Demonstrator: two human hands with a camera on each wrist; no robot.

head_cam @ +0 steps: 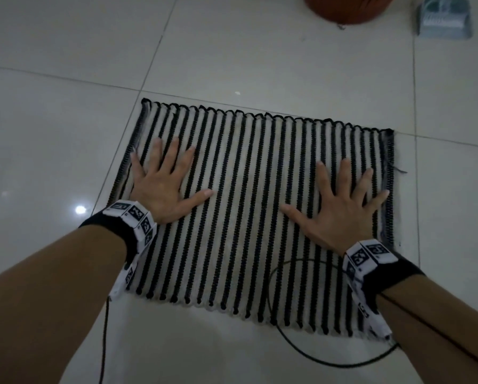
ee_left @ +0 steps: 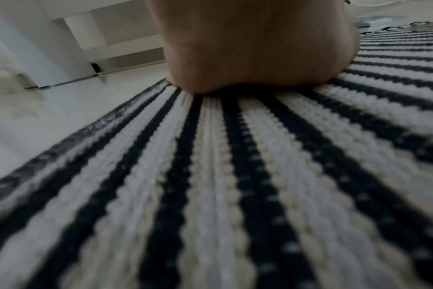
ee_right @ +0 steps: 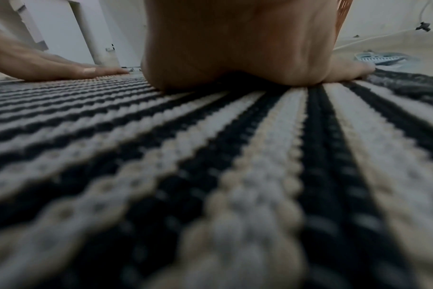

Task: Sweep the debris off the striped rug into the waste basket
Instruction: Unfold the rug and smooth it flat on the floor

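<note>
- Rug (head_cam: 248,206): lies flat on the tiled floor (head_cam: 52,120), long axis running left to right, stripes running near to far.
- Left hand (head_cam: 164,178): flat on the rug's left part, fingers spread and straight, grasping nothing. The left wrist view shows the heel of the palm (ee_left: 255,48) pressed onto the weave.
- Right hand (head_cam: 340,206): flat on the rug's right part, fingers likewise spread, grasping nothing. The right wrist view confirms the palm (ee_right: 235,43) down on the stripes.
- Basket (head_cam: 348,8): orange, only its lower part in view at the far edge, well apart from the rug, beyond its far right portion.
- Dustpan-like grey item (head_cam: 444,18): on the floor, far right, beside the basket; its exact nature cannot be told.
- Debris: none discernible on the rug; one small pale speck (head_cam: 237,93) lies on the floor just beyond the far edge.
- Key relation: the basket lies far and right of both hands; the right hand is nearer. Any sweep should, in my judgement, run along the stripes toward the far edge.
- Black cable (head_cam: 315,358): loops across the near right corner of the rug; snag risk.
</note>
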